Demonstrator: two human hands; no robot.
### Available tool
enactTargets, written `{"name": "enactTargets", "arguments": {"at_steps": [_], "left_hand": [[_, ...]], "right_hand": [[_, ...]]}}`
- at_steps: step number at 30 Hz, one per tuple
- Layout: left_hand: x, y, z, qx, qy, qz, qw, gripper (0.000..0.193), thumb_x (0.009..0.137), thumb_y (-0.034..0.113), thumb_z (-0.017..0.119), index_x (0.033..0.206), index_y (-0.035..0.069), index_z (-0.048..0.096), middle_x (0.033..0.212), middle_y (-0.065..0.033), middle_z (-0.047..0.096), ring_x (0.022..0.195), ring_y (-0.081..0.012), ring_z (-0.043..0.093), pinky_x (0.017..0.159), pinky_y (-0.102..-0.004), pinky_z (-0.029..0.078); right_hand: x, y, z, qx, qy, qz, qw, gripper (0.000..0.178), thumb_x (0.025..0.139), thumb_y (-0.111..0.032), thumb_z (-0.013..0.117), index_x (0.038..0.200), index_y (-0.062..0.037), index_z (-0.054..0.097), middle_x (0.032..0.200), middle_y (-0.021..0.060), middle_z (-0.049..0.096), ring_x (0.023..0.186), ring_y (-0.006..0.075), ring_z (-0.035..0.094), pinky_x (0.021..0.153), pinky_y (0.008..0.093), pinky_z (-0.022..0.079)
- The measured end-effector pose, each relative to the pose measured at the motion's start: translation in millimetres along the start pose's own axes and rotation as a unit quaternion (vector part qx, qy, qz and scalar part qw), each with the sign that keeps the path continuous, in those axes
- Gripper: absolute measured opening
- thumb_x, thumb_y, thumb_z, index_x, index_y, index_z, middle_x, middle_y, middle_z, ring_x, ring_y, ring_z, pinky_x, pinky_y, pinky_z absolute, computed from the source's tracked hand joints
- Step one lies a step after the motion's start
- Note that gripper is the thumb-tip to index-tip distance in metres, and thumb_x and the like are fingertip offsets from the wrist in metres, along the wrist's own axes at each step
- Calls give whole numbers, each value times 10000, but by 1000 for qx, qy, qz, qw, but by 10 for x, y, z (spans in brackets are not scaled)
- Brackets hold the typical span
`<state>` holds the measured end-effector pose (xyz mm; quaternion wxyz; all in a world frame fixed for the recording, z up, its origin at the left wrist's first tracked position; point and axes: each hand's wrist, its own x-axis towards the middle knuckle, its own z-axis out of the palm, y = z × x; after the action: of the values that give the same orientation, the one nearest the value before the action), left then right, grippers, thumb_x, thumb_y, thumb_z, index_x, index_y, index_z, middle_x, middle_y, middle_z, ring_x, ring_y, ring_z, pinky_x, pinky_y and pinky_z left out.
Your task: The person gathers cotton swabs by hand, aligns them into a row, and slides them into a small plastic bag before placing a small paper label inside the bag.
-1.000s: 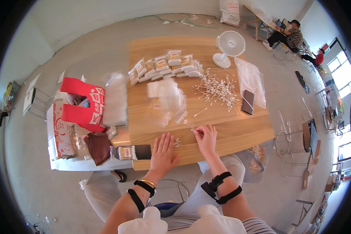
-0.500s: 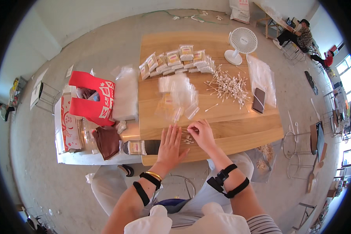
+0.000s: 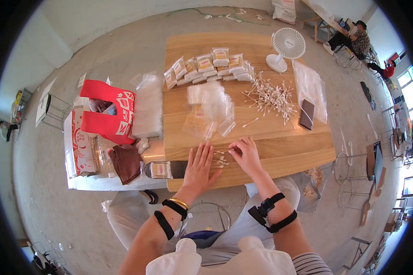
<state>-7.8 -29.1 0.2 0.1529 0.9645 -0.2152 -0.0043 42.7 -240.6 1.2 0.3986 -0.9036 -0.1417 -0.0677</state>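
1. The right grip (image 3: 246, 156) pinches one end of a cotton swab (image 3: 222, 151) between thumb and fingertips, near the counter's (image 3: 289, 147) front edge.
2. The left grip (image 3: 198, 167) lies flat, palm down, fingers extended, beside a short row of swabs (image 3: 220, 161) between the hands.
3. Left of it, a filled packet (image 3: 161, 170) rests on a dark strip (image 3: 178, 169).
4. Beyond lie a single loose swab (image 3: 250, 122), clear bags (image 3: 215, 104) and a swab heap (image 3: 271, 97).
5. Farther back: stacked packets (image 3: 209, 68) and a white fan (image 3: 287, 44).
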Motion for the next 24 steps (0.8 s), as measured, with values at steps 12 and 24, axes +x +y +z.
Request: {"name": "enactTargets", "arguments": {"at_steps": [12,24], "left_hand": [[-6,59,63,24,-5,-27,999,870,939,536,532,1530,-39,252,1603,-196,245,1479,-344,247,1221,-496,162],[21,-21,-15,-135,51,-15,989,978,852,364,710,1524,-85,159,1581,-303,180,1491,-433,171,1225,-502,168]], "right_hand": [[-120,213,-276,-67,35,32,997,62,818,-109,708,842,-93,652,912,78,605,945,318,565,847,445,441],[106,-174,268,94,93,65,989,74,927,-69,576,960,-52,640,929,120,570,924,309,559,842,429,450]]}}
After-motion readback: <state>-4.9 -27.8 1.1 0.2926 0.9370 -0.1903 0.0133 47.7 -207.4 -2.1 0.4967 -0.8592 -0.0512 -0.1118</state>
